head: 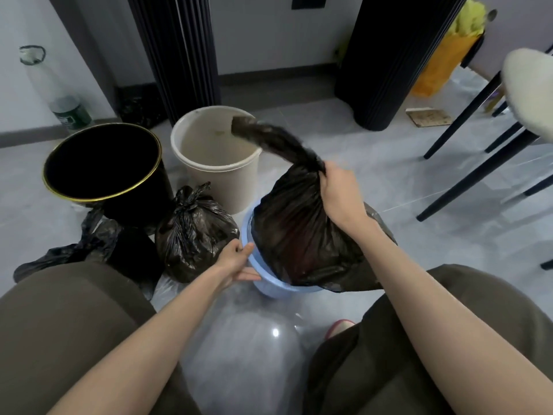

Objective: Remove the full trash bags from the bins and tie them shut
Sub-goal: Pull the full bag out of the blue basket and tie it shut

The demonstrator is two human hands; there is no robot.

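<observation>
A full black trash bag (299,232) stands partly inside a light blue bin (269,287) on the floor between my knees. My right hand (339,190) grips the bag's gathered neck, and the twisted top end trails up and left over the beige bin. My left hand (238,262) holds the blue bin's rim on its left side, thumb on top and fingers along the wall. A tied black bag (194,232) sits on the floor just left of the blue bin. Another black bag (89,250) lies slumped further left.
A beige bin (215,163) and a black bin with a gold rim (103,163) stand behind, both without liners. A clear bottle (59,94) leans on the left wall. Black chair legs (484,163) and a white seat are at the right. Dark fluted columns stand at the back.
</observation>
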